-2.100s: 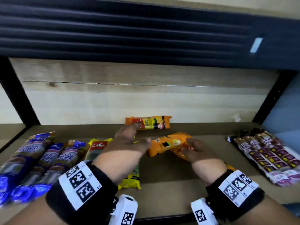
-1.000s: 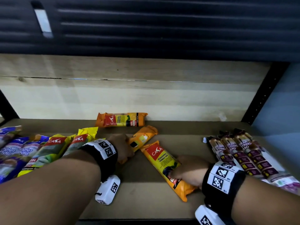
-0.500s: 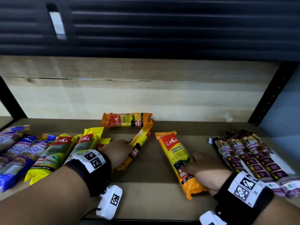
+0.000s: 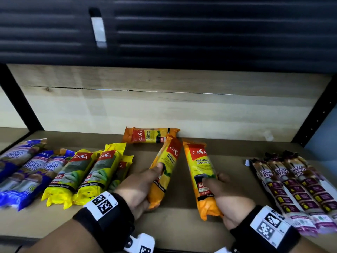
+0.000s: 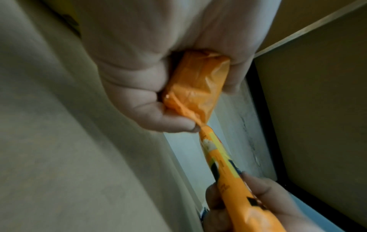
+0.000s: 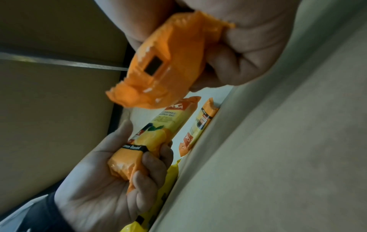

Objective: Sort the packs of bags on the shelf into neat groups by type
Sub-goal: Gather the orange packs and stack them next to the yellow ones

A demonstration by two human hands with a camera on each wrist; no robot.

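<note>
both hands busy w/ orange packs, centre of head view. left hand (image 4: 140, 189) grips the lower end of the left orange pack (image 4: 165, 167), fingers curled round it, thumb on top; that pack leans, its top end toward the 3rd orange pack (image 4: 150, 135) lying crosswise by the back wall (image 4: 164, 110). right hand (image 4: 224, 196) grasps the right orange pack (image 4: 202, 172) near its lower half, thumb across the label. wrist views confirm both: fingers wrapped round crinkly orange film (image 5: 196, 84), (image 6: 170, 62).

risks, as i judge them:
- film is slick + soft; both grips sit low on the packs, so a far end could droop or swing and knock the crosswise pack askew.
- left pack's top end is at/near the crosswise pack's right end; can't tell if touching. pushing fwd likely shoves it along the wall.
- the two held packs splay apart toward the bottom; set down like that = untidy group.
- left forearm is close to the yellow packs (image 4: 85, 172), lower left; a sweep could disturb that row.

around: blue packs (image 4: 23, 168) far left, draw-string packs (image 4: 299, 190) right side, rows fairly neat. shelf board (image 4: 182, 225) bare btwn the groups. dark underside of upper shelf (image 4: 200, 33) fills top of frame, limits lift height. black upright (image 4: 317, 114) at right.
</note>
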